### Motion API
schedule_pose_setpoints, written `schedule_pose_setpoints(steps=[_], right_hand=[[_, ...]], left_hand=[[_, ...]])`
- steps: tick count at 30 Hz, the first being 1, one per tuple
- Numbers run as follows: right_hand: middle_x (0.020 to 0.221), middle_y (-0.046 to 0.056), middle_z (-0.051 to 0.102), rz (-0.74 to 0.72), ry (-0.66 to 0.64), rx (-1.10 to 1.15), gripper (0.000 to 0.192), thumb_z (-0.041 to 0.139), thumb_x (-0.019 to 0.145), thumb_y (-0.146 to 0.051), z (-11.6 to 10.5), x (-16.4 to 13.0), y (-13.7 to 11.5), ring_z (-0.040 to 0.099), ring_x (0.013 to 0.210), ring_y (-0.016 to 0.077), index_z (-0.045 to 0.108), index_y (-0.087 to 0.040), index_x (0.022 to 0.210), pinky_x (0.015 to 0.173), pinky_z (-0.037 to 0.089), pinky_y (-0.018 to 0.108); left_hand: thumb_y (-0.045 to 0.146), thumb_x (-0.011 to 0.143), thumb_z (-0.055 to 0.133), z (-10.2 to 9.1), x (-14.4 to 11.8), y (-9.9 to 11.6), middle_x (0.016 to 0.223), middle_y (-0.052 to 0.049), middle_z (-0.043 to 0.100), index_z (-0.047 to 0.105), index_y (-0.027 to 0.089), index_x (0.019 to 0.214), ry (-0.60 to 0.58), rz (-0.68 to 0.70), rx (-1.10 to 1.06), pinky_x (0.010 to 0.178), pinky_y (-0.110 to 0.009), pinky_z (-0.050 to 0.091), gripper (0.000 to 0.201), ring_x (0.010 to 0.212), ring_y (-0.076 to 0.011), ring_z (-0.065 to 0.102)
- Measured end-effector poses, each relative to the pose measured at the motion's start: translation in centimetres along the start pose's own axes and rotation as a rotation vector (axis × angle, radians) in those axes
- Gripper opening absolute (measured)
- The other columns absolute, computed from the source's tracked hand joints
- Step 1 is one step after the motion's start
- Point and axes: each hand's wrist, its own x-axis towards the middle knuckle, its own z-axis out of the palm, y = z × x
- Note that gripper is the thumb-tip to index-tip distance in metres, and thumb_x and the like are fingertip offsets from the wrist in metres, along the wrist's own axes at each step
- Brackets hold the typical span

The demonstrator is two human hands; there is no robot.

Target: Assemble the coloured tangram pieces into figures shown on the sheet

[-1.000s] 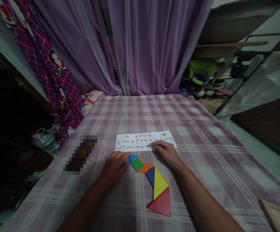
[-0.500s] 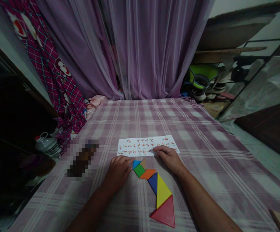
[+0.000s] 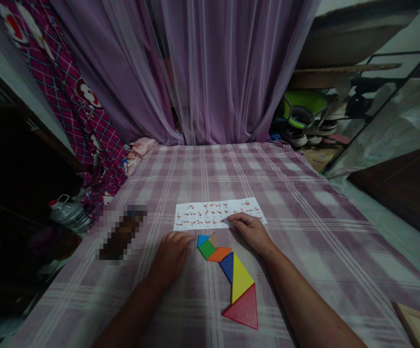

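Tangram pieces lie joined in a bent chain on the cloth. From the top come a light blue triangle (image 3: 203,240), a tan triangle (image 3: 213,239), a green square (image 3: 206,249) and an orange parallelogram (image 3: 219,253). Below follow a dark blue triangle (image 3: 228,266), a yellow triangle (image 3: 241,279) and a red triangle (image 3: 244,309). My left hand (image 3: 172,252) rests flat, fingers loosely out, just left of the light blue triangle. My right hand (image 3: 251,233) lies over the printed pattern sheet (image 3: 190,226), fingers closed together; a thin greyish tip shows at them, too small to name.
A plaid cloth (image 3: 210,179) covers the surface. A pixelated dark object (image 3: 123,234) is at the left. At the lower right is a wooden tray edge (image 3: 418,324). A plastic bottle (image 3: 68,212) stands beyond the left edge; purple curtains (image 3: 220,72) hang behind.
My left hand has drawn slightly left, away from the light blue triangle. The whole view has shifted a little; the pieces keep their arrangement and my right hand stays at the sheet.
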Motion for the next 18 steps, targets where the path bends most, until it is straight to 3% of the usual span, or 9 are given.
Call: schedule_pose_setpoints(steps=[4, 18], right_hand=[[0.084, 0.003, 0.075, 0.003, -0.002, -0.001, 0.026, 0.059, 0.07, -0.039, 0.0, 0.0, 0.0, 0.064, 0.07, 0.0181, 0.076, -0.023, 0.083, 0.069, 0.051, 0.033], [0.085, 0.004, 0.075, -0.03, 0.007, -0.02, 0.025, 0.059, 0.071, -0.039, 0.1, 0.0, 0.2, 0.066, 0.077, 0.0213, 0.076, -0.024, 0.082, 0.075, 0.051, 0.036]], left_hand=[[0.024, 0.095, 0.044, -0.3, -0.5, 0.4, 0.105, -0.006, 0.07, 0.066, 0.024, 0.108, 0.043, 0.009, -0.003, 0.091, -0.043, 0.048, 0.026, 0.101, -0.0233, 0.061], [0.029, 0.092, 0.051, -0.4, -0.3, 1.6, 0.102, -0.007, 0.068, 0.068, 0.024, 0.111, 0.022, -0.025, 0.019, 0.089, -0.044, 0.048, 0.026, 0.099, -0.0246, 0.06]])
